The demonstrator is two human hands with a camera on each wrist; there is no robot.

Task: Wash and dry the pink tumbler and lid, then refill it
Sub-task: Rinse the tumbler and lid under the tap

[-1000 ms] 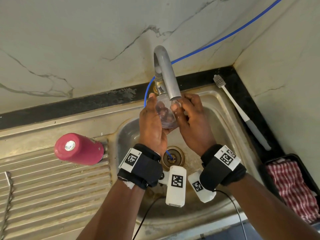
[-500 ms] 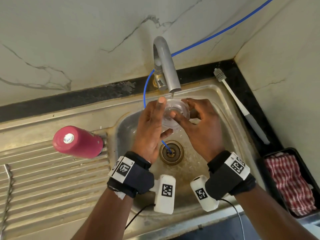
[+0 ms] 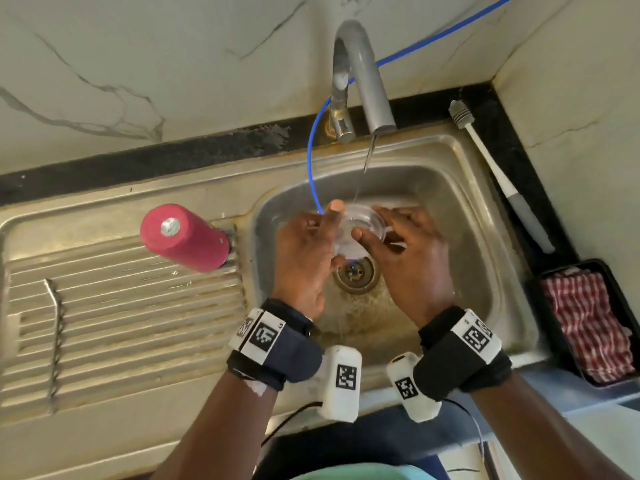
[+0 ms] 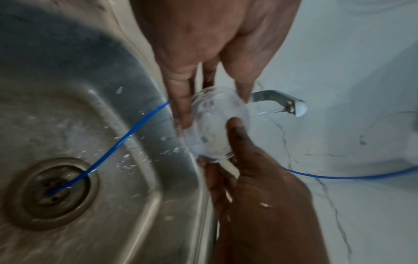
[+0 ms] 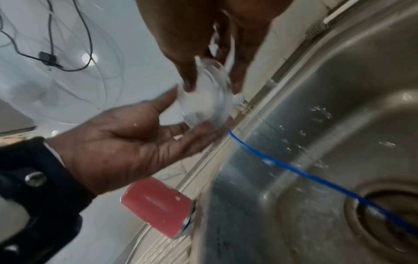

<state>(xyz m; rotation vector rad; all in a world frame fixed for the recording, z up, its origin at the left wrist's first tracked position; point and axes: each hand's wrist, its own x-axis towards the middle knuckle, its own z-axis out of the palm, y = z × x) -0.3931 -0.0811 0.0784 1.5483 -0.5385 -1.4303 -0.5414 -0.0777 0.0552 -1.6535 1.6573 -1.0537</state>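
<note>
Lid (image 3: 363, 226): clear, under the tap (image 3: 375, 95)
Left hand (image 3: 303, 261): thumb and straightish fingers pinch it
Right hand (image 3: 412, 261): arched over it, fingertips and thumb pinch its rim

Head overhead, wrists close — sharing sink (image 3: 464, 209).

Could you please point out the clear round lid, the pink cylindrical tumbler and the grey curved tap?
clear round lid (image 3: 367, 218): head view, its transparent middle.
pink cylindrical tumbler (image 3: 201, 247): head view, its side wall.
grey curved tap (image 3: 374, 98): head view, its sloping spout.
</note>
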